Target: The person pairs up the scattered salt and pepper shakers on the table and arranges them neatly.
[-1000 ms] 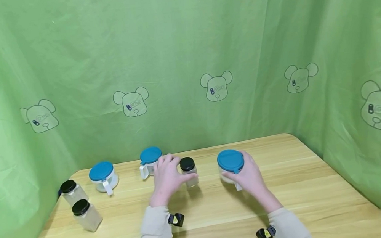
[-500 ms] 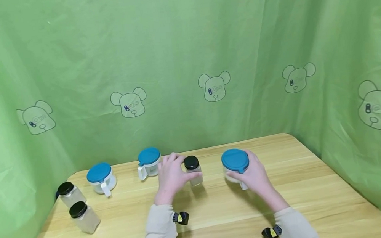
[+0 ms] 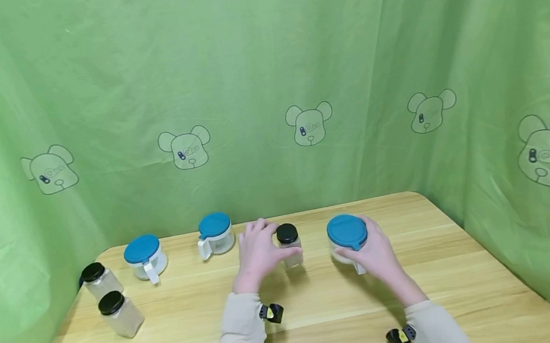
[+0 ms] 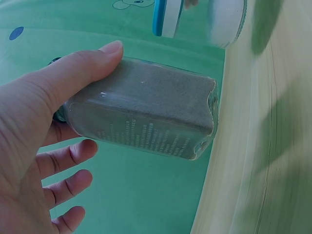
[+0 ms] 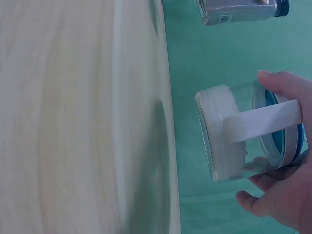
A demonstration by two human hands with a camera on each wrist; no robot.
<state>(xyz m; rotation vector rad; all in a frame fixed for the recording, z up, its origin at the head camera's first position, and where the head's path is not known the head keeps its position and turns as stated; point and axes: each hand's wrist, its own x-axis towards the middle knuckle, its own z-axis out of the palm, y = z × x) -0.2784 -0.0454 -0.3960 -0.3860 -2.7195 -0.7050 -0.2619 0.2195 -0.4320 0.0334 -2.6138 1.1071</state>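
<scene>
My left hand pinches a square glass jar with a black lid between thumb and index finger. Greyish powder fills much of this jar, and its other fingers hang free in the left wrist view. To the right, my right hand grips a round glass seasoning jar with a blue lid and white handle. White grains lie in its lower part. In the wrist views both jars appear lifted a little off the table.
On the wooden table stand two more blue-lidded jars, a left one and a back one. Two black-lidded square jars, a rear one and a front one, stand near the left edge. A green curtain surrounds the table.
Both hands have moved slightly to the right, each carrying its jar. The left hand's jar is farther from the back blue-lidded jar. The other jars have stayed in place.
</scene>
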